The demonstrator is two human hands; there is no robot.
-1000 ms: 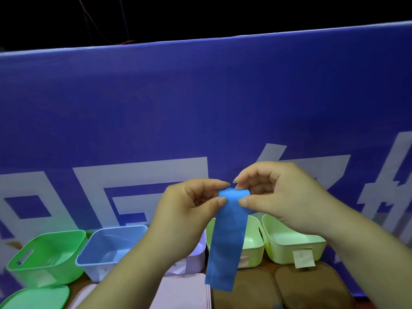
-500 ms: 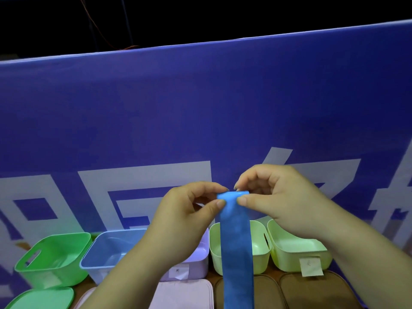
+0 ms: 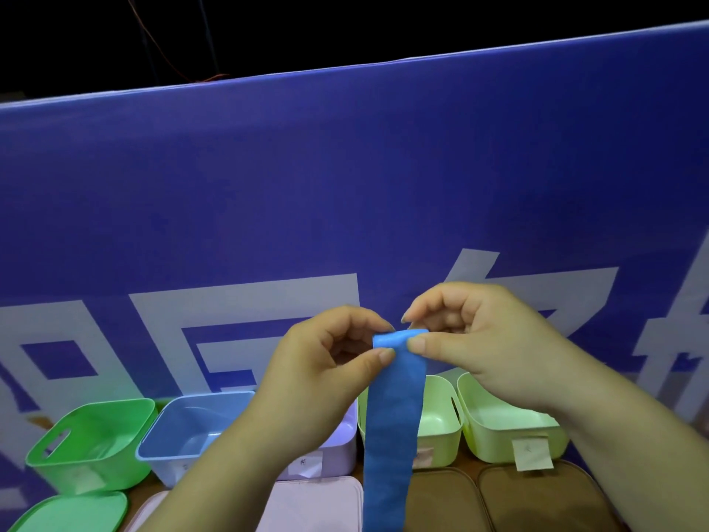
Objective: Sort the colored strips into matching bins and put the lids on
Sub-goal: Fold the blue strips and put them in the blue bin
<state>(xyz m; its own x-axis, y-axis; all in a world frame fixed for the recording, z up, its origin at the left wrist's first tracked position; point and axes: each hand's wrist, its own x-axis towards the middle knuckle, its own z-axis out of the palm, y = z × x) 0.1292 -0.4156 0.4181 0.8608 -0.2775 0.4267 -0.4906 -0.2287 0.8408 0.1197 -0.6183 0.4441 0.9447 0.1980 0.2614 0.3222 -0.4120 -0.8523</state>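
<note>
Pinching strip (image 3: 391,416) top with left hand (image 3: 318,378) and right hand (image 3: 483,347) fingers (image 3: 420,344); carry lower left, release over blue bin (image 3: 192,428).

blue banner (image 3: 345,178) upright, large white characters | thin orange wire (image 3: 162,51) above its top edge | dark background

blue strip (image 3: 392,416) hangs straighter, tail (formerly visible) off-frame
</note>
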